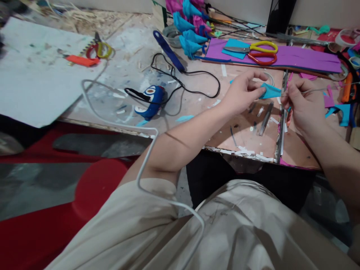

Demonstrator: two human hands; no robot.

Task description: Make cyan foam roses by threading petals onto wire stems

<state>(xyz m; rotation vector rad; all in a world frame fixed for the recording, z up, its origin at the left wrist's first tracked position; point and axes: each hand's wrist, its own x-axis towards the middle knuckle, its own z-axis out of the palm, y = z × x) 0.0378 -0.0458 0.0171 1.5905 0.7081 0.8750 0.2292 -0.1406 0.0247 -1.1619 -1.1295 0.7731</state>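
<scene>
My left hand pinches a small blue cone-shaped piece, which looks like crepe paper or thin foam, between thumb and fingers. Its narrow end points right. My right hand is closed on a thin wire that trails off to the right, with its near end at the tip of the cone. Whether the wire goes inside the cone, I cannot tell. Just behind my left hand lies part of a clear ring, perhaps a tape roll. Yellow-and-red-handled scissors rest on purple sheets beyond both hands.
Blue and pink cone flowers stand at the back. A blue cartoon-faced object with black cord lies left of my forearm. A white cable crosses my left arm. Paper scraps dot the table; a red stool stands below left.
</scene>
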